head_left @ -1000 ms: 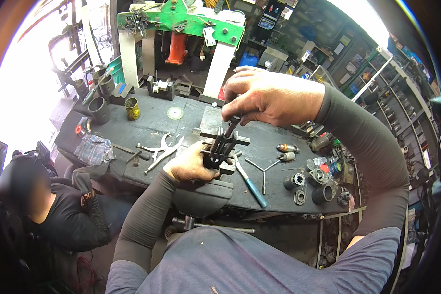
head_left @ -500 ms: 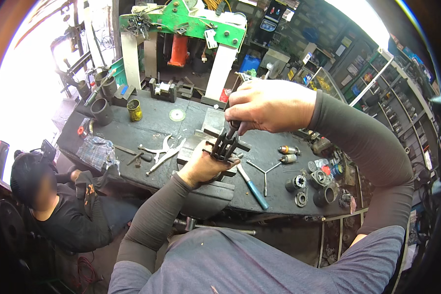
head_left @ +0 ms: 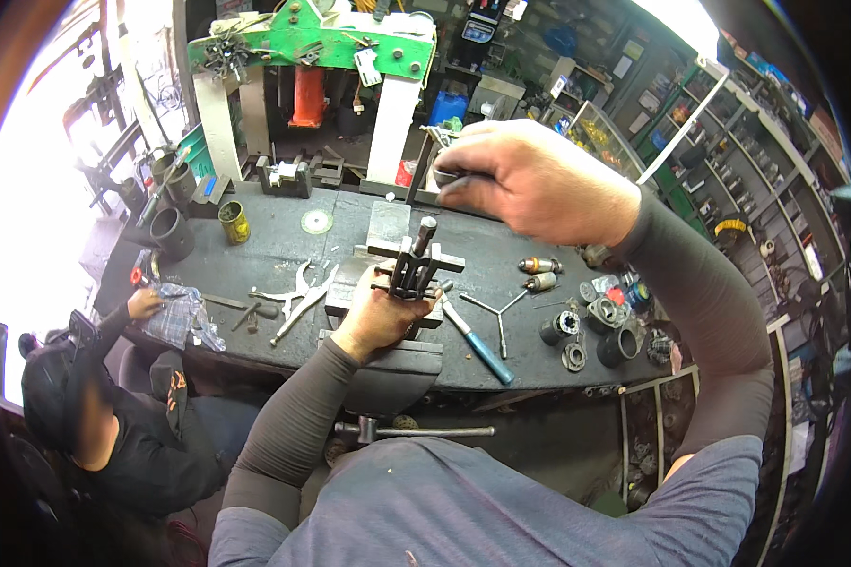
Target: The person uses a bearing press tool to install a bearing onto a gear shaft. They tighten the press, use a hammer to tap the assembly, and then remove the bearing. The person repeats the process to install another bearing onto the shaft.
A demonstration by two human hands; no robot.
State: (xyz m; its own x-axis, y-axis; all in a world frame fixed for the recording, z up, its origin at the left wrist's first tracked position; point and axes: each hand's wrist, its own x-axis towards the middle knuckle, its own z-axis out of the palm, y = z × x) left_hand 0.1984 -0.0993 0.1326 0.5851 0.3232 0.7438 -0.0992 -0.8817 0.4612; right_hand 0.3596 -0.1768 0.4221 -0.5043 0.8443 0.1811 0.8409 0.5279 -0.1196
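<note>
A black gear puller (head_left: 411,270) stands upright over the bench vise (head_left: 388,364), its centre bolt pointing up. My left hand (head_left: 378,319) is closed round its lower part, and what lies under the jaws is hidden. Raised above and to the right of the puller is my right hand (head_left: 529,180), apart from it. Its fingers are pinched on a dark metal piece with a rounded end (head_left: 445,177); the rest of that piece is hidden by the hand. Right of the vise lie a blue-handled hammer (head_left: 479,346) and a three-armed wrench (head_left: 501,317).
Locking pliers (head_left: 303,300) lie left of the vise. Bearings and rings (head_left: 577,333) crowd the bench's right side. A yellow can (head_left: 234,222) stands at the left, and a green press frame (head_left: 312,52) rises behind. A seated person (head_left: 132,416) reaches to a checked cloth (head_left: 182,317).
My right hand has lifted off the puller's top and moved right, leaving the bolt in sight. My left hand stays on the puller. The seated person's arm has stretched toward the cloth.
</note>
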